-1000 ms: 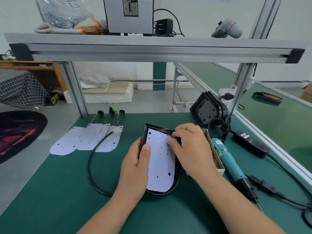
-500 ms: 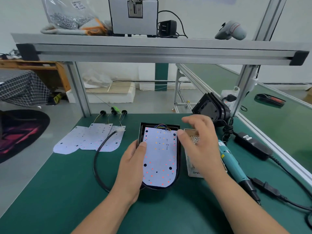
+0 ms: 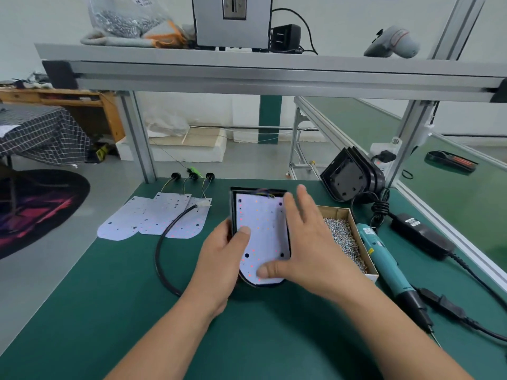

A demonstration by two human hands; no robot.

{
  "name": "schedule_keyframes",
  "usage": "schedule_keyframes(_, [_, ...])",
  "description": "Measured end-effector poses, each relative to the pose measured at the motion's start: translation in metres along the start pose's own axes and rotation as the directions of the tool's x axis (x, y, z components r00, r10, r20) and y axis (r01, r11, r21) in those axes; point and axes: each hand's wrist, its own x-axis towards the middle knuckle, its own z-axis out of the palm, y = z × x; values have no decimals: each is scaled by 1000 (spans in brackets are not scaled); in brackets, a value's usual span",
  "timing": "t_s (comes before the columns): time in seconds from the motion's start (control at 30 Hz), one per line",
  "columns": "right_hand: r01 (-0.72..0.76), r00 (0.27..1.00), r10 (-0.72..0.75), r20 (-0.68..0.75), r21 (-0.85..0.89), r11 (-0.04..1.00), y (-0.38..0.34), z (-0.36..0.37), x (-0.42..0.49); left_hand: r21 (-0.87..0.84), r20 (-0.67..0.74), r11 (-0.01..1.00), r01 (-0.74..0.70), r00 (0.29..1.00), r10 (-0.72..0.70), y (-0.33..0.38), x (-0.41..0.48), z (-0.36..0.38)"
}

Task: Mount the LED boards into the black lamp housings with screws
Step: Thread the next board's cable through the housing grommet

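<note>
where: LED board (image 3: 260,231) lies in lamp housing (image 3: 233,209), left of screw box (image 3: 334,212)
hands: left hand (image 3: 219,259) grips its left wall; right hand (image 3: 307,242) flat, thumb on board
feel: looks thin, light, probably fragile, so I'd press bare edges

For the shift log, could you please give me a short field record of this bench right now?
left hand: grips the black housing at its left edge, thumb on the LED board
right hand: open, fingers straight over the board's right side, thumb on its lower end
LED board: lying inside the housing, holes look dark and unscrewed
screw box: open, right of the housing
electric screwdriver: lying untouched right of the box
spare boards: three, overlapping, left of the housing
spare housings: stacked on edge, back right
</note>
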Motion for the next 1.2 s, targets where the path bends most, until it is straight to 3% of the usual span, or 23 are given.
schedule_keyframes(0.1, [-144, 990, 131, 61, 364, 920, 4, -2, 4, -106, 58, 993, 54, 997, -49, 4, 5, -9])
schedule_keyframes(0.33, [4, 1000, 9, -23, 521, 854, 5, 3, 7, -12, 39, 1000, -16, 999, 17, 3, 3, -8])
schedule_keyframes(0.43, [-5, 1000, 21, -17, 622, 783, 11, 3, 5, 3, 221, 999, 51, 974, -50, 4, 3, -15])
schedule_keyframes(0.5, [-19, 999, 47, -22, 694, 719, 16, 2, 6, 11, 391, 990, 142, 911, -135, 2, 3, -21])
schedule_keyframes(0.57, [-33, 999, 1, 44, 722, 691, 22, -3, 5, -7, 436, 985, 170, 887, -150, -4, 4, -21])
schedule_keyframes(0.67, [-33, 994, -36, 99, 619, 785, 24, -8, 3, 53, 345, 993, 107, 931, -118, -11, 4, -14])
schedule_keyframes(0.77, [-29, 999, 14, 32, 518, 855, 21, -9, 4, 97, 272, 993, 69, 958, -93, -16, 3, -11])
schedule_keyframes(1.0, [-53, 998, 59, 9, 595, 802, 21, -3, 4, -26, 257, 997, 76, 964, -67, -11, 3, -10])
schedule_keyframes(1.1, [-77, 972, 156, -175, 392, 917, 14, 2, 4, -79, 222, 994, 71, 974, -52, -9, 3, -8])
schedule_keyframes(1.2, [66, 939, 12, -344, 216, 974, 8, 3, 1, 6, 227, 1000, 2, 974, -4, -10, 0, -5])
